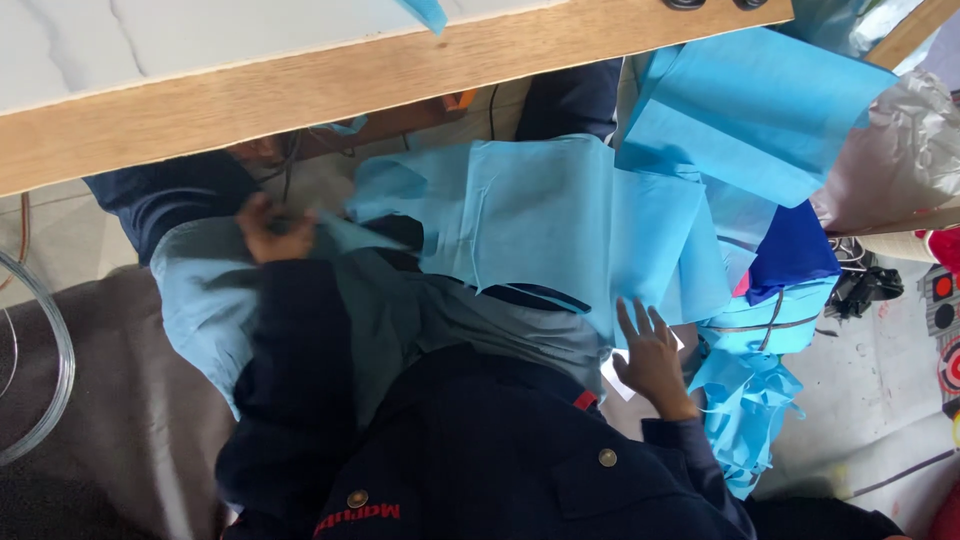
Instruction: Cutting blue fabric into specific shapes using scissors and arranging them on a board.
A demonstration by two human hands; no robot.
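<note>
A large sheet of light blue non-woven fabric [540,215] lies across my lap, just under the table's edge. My left hand [268,230] is closed on the fabric's left corner, pinching it close to the table's underside. My right hand [652,358] rests flat with its fingers spread at the lower right edge of the sheet, beside a small white piece of paper [612,378]. Both my arms are in dark navy jacket sleeves. A greyish-blue garment [200,290] lies under the sheet on my lap.
A wooden table edge [400,70] with a white top runs across the upper frame. More light blue fabric pieces [760,110] are stacked at right, with a dark blue piece [795,250], bundled blue fabric [750,400] and a silvery bag [900,150]. A clear tube [62,350] curves at left.
</note>
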